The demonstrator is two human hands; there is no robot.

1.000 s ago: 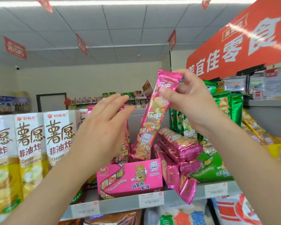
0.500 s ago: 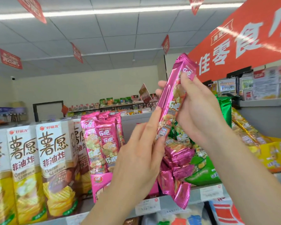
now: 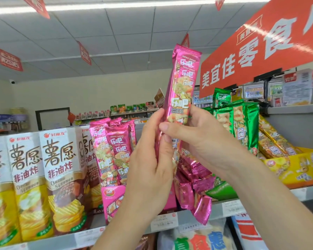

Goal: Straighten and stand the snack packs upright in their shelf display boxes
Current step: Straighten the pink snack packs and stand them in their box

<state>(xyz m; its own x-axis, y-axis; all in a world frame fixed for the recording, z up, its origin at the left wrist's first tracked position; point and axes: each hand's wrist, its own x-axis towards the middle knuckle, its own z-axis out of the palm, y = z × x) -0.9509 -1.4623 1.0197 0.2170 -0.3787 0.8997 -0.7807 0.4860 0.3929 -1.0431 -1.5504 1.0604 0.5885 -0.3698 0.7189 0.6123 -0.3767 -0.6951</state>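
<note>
Pink foil covers the long snack pack (image 3: 182,83) held upright in the air in front of the shelf, gripped by both hands. The left hand (image 3: 152,159) pinches its lower part, fingers along the left edge and thumb on the front. The right hand (image 3: 202,138) wraps it from the other side, thumb across the face and fingers behind.

Just beyond, the pink display box (image 3: 112,197) sits on the shelf edge (image 3: 188,217). Its left part already holds upright pink packs (image 3: 116,150), standing neatly. To the right of these, fallen pink packs (image 3: 193,177) lie stacked on their sides, and some hang over the shelf front. So the work seems well short of done: one group stands, the held pack must still go in, and the heap is unsorted.

Further right, green packs (image 3: 237,123) stand fairly straight, while gold packs lean in the yellow display box (image 3: 300,165) and likely need attention too. Crisp cartons (image 3: 60,177) line the left. A red banner (image 3: 260,47) hangs above.
</note>
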